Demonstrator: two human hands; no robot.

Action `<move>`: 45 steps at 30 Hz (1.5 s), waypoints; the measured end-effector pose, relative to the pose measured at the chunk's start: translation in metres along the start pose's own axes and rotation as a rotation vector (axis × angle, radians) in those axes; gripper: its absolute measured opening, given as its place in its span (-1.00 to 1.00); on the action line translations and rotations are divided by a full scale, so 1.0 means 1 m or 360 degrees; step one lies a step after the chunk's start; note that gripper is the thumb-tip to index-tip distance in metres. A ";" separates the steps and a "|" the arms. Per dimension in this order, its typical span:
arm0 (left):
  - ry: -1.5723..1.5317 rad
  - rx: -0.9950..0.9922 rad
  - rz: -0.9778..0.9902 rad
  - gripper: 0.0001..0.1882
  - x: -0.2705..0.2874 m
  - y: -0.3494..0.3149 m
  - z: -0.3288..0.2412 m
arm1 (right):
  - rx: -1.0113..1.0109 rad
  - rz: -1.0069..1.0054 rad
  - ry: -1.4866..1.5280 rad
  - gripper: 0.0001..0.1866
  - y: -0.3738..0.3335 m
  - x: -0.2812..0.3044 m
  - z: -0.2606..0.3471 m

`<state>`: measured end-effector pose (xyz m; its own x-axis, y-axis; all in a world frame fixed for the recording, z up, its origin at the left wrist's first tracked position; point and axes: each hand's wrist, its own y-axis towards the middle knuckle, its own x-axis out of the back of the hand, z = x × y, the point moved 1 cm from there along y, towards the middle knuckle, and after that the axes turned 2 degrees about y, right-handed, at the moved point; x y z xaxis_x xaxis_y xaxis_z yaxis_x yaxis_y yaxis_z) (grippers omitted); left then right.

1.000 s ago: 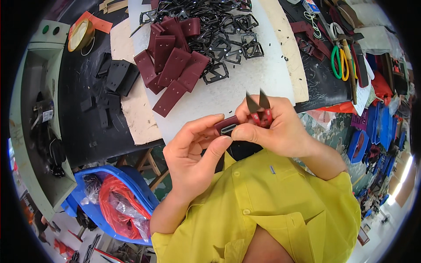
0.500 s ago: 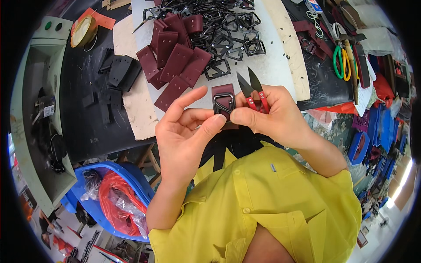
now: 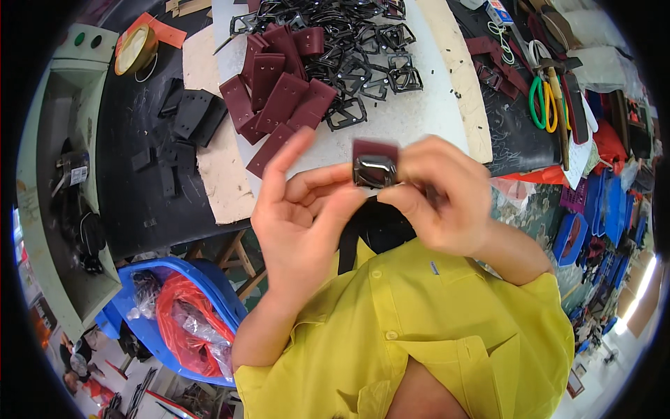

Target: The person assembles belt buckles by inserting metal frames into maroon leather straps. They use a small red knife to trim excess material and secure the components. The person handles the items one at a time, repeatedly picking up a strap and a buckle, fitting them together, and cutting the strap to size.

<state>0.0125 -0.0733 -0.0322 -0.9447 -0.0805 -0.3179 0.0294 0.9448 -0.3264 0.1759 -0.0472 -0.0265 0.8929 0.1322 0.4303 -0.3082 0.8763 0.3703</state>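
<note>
Maroon strap (image 3: 375,147) and black buckle (image 3: 375,172) sit pinched by the left hand (image 3: 296,213) and right hand (image 3: 447,199); even pressure from both should keep the buckle square.

A black, scratched surface (image 3: 132,227) fills the upper left, beside a pale grey metal trough-shaped cabinet (image 3: 86,52). Beneath it stands a brown wooden frame (image 3: 242,255). Worn, mottled green floor (image 3: 520,241) shows lower right; a long white tube light (image 3: 638,290) glows near the right rim.
</note>
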 end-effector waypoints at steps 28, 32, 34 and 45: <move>0.0042 0.0447 0.0146 -0.83 0.019 -0.001 -0.002 | 0.0561 0.0436 -0.0410 -0.72 0.013 0.022 -0.005; 0.0027 0.0517 0.0230 -0.84 0.022 -0.002 -0.003 | 0.0598 0.0619 -0.0464 -0.77 0.016 0.029 -0.003; 0.0028 0.0589 0.0256 -0.85 0.022 -0.001 -0.003 | 0.0475 0.0806 -0.0482 -0.80 0.019 0.032 0.001; 0.0331 0.0075 0.0055 -0.84 0.024 0.005 -0.009 | 0.0248 0.0430 -0.0540 -0.76 0.016 0.022 0.015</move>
<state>-0.0129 -0.0673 -0.0337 -0.9898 0.0237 -0.1404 0.0735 0.9296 -0.3611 0.1859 -0.0372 0.0008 0.6240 0.1643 0.7640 -0.5837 0.7480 0.3159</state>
